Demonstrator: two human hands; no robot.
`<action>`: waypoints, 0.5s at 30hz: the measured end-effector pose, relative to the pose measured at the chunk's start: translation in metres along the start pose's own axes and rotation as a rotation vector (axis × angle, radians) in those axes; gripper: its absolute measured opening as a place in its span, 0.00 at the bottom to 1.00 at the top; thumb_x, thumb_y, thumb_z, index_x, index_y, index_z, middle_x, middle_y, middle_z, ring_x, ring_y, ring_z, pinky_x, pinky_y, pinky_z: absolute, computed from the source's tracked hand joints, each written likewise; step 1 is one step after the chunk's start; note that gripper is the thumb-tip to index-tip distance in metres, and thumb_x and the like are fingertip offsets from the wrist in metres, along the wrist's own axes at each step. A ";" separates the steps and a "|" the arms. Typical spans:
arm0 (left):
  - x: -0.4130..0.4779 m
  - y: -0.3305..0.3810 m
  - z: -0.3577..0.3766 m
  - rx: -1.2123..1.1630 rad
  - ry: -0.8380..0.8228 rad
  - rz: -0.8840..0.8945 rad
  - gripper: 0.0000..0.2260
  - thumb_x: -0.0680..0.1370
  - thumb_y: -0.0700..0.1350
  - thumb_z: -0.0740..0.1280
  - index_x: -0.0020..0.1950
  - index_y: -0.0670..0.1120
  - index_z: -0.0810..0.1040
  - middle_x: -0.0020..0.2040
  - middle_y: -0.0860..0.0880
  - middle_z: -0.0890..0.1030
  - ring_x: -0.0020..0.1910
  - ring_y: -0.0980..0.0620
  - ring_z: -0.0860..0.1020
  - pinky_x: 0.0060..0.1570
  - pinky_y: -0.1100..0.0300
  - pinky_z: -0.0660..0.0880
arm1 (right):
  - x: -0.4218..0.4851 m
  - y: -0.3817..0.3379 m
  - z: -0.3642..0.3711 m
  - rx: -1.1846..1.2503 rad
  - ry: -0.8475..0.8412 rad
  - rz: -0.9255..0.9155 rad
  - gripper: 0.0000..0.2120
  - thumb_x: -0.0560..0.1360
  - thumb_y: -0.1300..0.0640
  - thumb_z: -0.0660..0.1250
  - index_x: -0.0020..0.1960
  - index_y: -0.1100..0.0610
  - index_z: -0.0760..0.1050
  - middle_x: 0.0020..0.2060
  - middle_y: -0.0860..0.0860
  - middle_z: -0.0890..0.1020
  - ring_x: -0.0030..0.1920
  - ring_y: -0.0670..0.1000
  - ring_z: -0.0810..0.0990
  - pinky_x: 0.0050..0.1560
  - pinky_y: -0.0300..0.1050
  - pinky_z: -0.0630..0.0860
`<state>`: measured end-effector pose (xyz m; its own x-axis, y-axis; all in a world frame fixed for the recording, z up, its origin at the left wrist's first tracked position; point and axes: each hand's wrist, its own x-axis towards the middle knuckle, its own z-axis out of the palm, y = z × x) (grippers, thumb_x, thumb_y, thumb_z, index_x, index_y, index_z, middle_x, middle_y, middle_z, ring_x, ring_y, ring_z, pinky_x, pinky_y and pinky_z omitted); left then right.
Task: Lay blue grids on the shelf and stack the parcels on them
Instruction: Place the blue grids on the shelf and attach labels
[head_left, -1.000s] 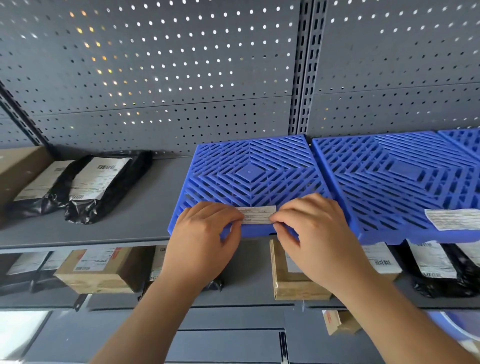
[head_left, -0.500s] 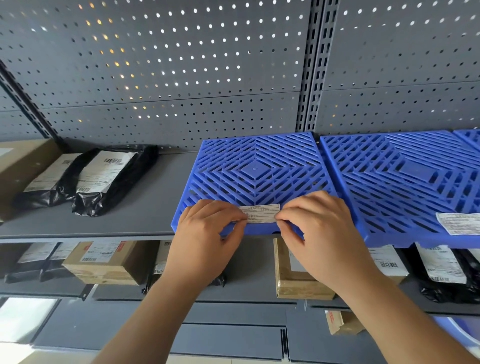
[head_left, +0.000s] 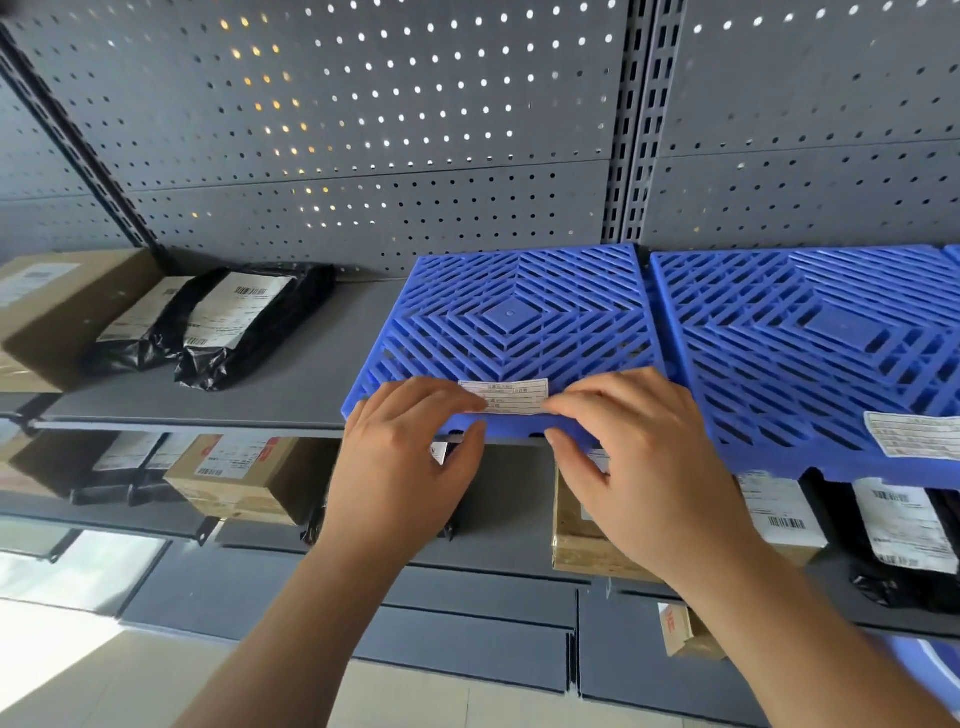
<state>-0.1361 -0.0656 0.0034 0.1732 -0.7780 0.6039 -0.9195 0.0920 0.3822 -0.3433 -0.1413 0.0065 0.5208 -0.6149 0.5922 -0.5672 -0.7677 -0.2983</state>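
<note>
A blue plastic grid (head_left: 514, 322) lies on the grey shelf (head_left: 306, 384), its front edge over the shelf lip. A white label (head_left: 506, 396) sits on that front edge. My left hand (head_left: 410, 457) and my right hand (head_left: 639, 467) both grip the grid's front edge, fingers on top at either end of the label, thumbs below. A second blue grid (head_left: 810, 353) with its own label (head_left: 914, 434) lies directly to the right, edge to edge. Two black bagged parcels (head_left: 244, 322) and a brown box (head_left: 57, 306) rest at the shelf's left.
A perforated grey back panel (head_left: 363, 130) rises behind the shelf, with a slotted upright (head_left: 631, 130) behind the seam between the grids. The shelf below holds cardboard boxes (head_left: 234, 478) and black bags (head_left: 904, 540). Bare shelf lies between the black parcels and the left grid.
Both hands keep their hold on the grid's front edge. The camera has tilted slightly, so the shelf sits a little higher in view; the grid has not clearly shifted.
</note>
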 end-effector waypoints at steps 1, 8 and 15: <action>-0.005 0.005 0.000 0.009 -0.005 -0.009 0.09 0.77 0.50 0.67 0.53 0.50 0.85 0.52 0.55 0.84 0.50 0.51 0.80 0.52 0.48 0.76 | -0.003 -0.001 -0.002 0.024 0.002 -0.006 0.11 0.77 0.52 0.68 0.58 0.52 0.81 0.48 0.44 0.81 0.51 0.53 0.78 0.53 0.53 0.74; -0.039 0.042 0.001 0.033 -0.009 -0.074 0.09 0.77 0.48 0.69 0.54 0.48 0.85 0.51 0.54 0.83 0.51 0.49 0.80 0.53 0.48 0.76 | -0.033 -0.005 -0.015 0.139 -0.023 -0.026 0.14 0.77 0.52 0.68 0.62 0.53 0.79 0.50 0.46 0.82 0.52 0.54 0.78 0.52 0.53 0.77; -0.080 0.062 0.002 0.046 -0.159 -0.071 0.10 0.76 0.49 0.71 0.56 0.51 0.84 0.53 0.56 0.82 0.51 0.51 0.79 0.52 0.48 0.78 | -0.092 -0.017 -0.025 0.118 -0.125 0.114 0.17 0.78 0.46 0.62 0.63 0.52 0.77 0.53 0.45 0.81 0.55 0.53 0.77 0.56 0.53 0.76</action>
<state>-0.2078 0.0008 -0.0223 0.1838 -0.8702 0.4571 -0.9228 0.0073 0.3851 -0.3979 -0.0672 -0.0238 0.5367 -0.7108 0.4546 -0.5519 -0.7033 -0.4481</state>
